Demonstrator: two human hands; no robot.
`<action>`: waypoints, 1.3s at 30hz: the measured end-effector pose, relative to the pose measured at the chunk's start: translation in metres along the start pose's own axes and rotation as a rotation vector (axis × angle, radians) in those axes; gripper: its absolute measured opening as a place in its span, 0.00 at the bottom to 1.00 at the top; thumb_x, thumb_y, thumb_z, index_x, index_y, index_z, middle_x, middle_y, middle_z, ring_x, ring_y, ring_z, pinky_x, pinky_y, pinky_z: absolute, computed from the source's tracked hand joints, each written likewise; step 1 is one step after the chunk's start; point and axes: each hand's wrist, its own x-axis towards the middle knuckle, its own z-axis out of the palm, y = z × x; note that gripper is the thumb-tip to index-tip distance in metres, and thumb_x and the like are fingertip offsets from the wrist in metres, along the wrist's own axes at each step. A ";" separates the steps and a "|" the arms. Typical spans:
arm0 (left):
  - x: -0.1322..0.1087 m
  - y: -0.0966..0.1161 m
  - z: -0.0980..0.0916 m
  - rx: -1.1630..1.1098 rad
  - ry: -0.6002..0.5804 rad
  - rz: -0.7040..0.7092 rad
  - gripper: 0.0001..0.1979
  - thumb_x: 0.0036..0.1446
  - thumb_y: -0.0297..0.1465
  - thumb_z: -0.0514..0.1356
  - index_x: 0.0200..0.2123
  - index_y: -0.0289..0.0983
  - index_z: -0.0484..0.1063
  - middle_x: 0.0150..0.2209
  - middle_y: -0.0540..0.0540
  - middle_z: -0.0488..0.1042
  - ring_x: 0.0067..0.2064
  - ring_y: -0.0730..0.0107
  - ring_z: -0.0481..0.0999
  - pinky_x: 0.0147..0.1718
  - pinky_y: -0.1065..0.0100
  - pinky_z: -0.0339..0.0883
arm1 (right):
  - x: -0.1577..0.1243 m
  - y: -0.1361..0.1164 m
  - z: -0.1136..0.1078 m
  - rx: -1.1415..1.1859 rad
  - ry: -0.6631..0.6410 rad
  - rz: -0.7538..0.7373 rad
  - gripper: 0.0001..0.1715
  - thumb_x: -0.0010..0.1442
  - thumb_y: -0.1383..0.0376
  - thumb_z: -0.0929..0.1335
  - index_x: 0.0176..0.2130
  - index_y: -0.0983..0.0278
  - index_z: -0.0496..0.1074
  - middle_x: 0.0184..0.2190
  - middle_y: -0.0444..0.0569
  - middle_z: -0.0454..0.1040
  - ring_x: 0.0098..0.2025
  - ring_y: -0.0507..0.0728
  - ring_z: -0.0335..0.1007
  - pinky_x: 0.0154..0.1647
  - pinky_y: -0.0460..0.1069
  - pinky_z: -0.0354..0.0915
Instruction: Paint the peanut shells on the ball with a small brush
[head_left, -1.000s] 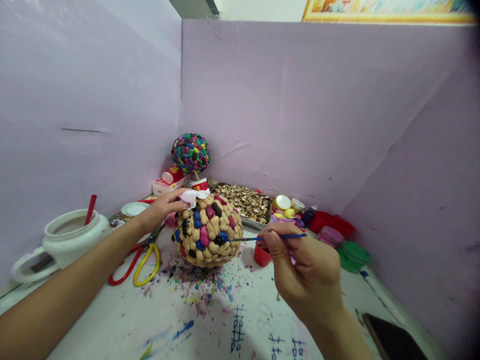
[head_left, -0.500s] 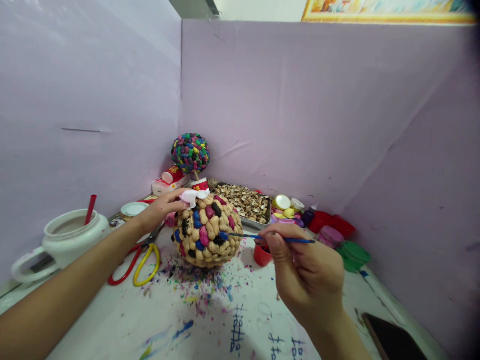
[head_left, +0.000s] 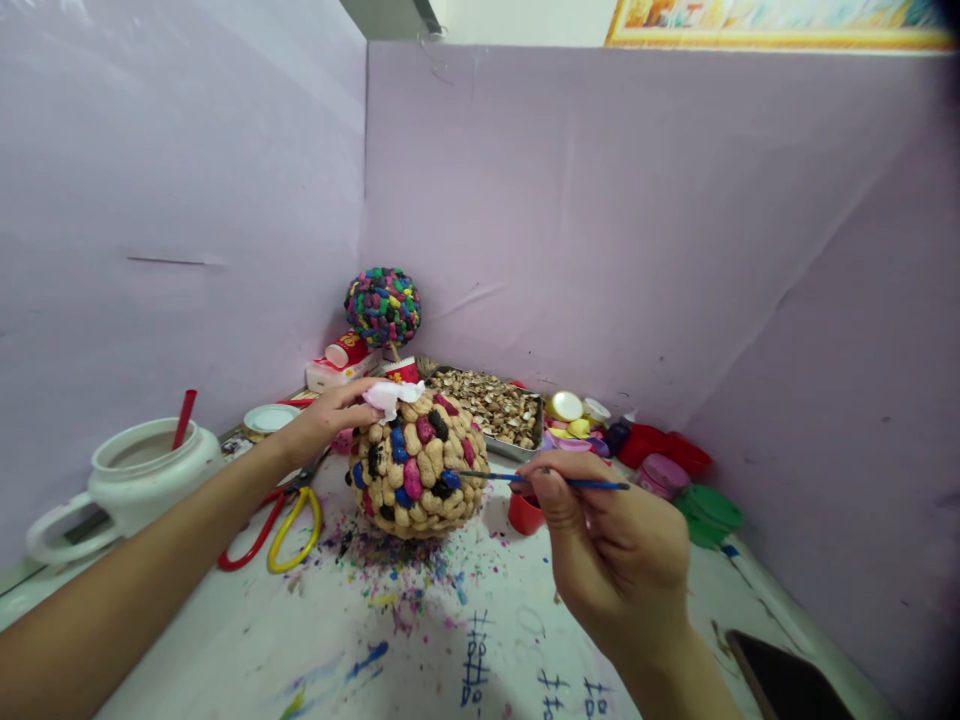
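A ball covered in peanut shells (head_left: pixel 417 467), some painted blue, pink and black, rests on the paint-spattered white table (head_left: pixel 420 640). My left hand (head_left: pixel 330 415) holds the ball's top, fingers closed on a white and pink tissue (head_left: pixel 391 397) pressed against it. My right hand (head_left: pixel 615 555) pinches a thin blue paintbrush (head_left: pixel 540 481). The brush tip touches a blue shell on the ball's right side.
A fully painted shell ball on a stick (head_left: pixel 382 306) stands at the back. A metal tray of shells (head_left: pixel 491 404), paint pots and lids (head_left: pixel 637 455), a red pot (head_left: pixel 523 513), scissors (head_left: pixel 289 520), a white jug (head_left: pixel 131 475) and a dark phone (head_left: pixel 787 685) surround the work. Lilac walls enclose three sides.
The brush tip moved up the ball's right side and then back down a little to a blue shell. My left hand and the ball stayed put.
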 end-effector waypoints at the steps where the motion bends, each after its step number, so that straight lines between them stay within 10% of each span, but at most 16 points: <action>1: 0.000 0.001 0.000 0.012 0.000 0.004 0.28 0.50 0.37 0.60 0.56 0.38 0.71 0.51 0.46 0.76 0.54 0.47 0.71 0.53 0.54 0.64 | 0.001 0.000 0.000 -0.003 -0.003 0.000 0.08 0.60 0.74 0.64 0.32 0.64 0.71 0.23 0.43 0.76 0.24 0.49 0.73 0.24 0.42 0.67; 39: 0.002 -0.003 -0.001 -0.037 -0.011 0.006 0.27 0.50 0.36 0.61 0.55 0.40 0.72 0.51 0.46 0.77 0.53 0.47 0.72 0.54 0.53 0.64 | -0.005 0.008 -0.001 -0.070 0.065 0.097 0.10 0.62 0.70 0.64 0.29 0.65 0.70 0.17 0.40 0.69 0.17 0.47 0.65 0.19 0.43 0.60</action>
